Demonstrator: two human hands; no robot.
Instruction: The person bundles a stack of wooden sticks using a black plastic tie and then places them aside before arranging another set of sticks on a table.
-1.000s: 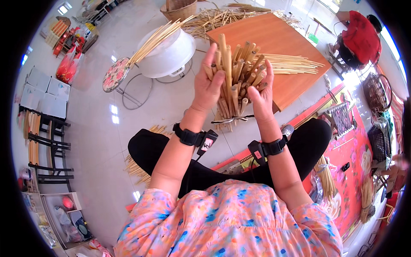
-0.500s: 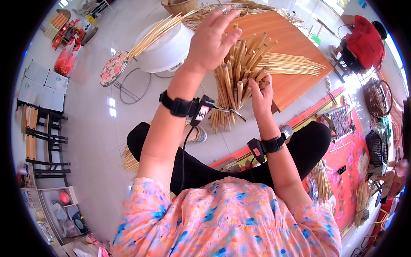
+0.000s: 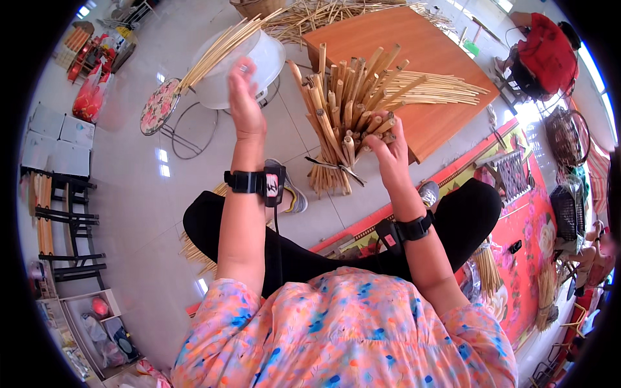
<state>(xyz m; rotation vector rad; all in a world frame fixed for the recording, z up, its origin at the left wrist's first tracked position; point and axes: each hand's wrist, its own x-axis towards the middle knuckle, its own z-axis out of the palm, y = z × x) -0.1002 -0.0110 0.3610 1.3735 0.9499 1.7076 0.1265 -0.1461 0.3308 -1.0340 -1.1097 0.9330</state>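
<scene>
A bundle of tan, reed-like stalks (image 3: 349,97) stands in front of me, cut ends up and fanned apart, with a thin dark tie (image 3: 336,166) round its lower part. My right hand (image 3: 391,150) is closed on stalks at the bundle's right side, thumb toward me. Away to the left, my left hand (image 3: 247,103) is raised beside a white tub (image 3: 210,90); its fingers are stretched out, slightly blurred, with nothing seen in them. Long thin stalks (image 3: 226,50) lie across the tub, just beyond that hand.
Behind the bundle is an orange-brown wooden board (image 3: 446,123) with more thin stalks on it. A flowered round seat (image 3: 160,107) stands left of the tub. Loose stalks (image 3: 343,19) cover the floor beyond. At the far right sits a person in red (image 3: 550,58); a red flowered mat (image 3: 504,258) lies nearer.
My left hand has moved left, from above the bundle to beside the white tub. The bundle's top has spread leftward, while my right hand keeps its hold.
</scene>
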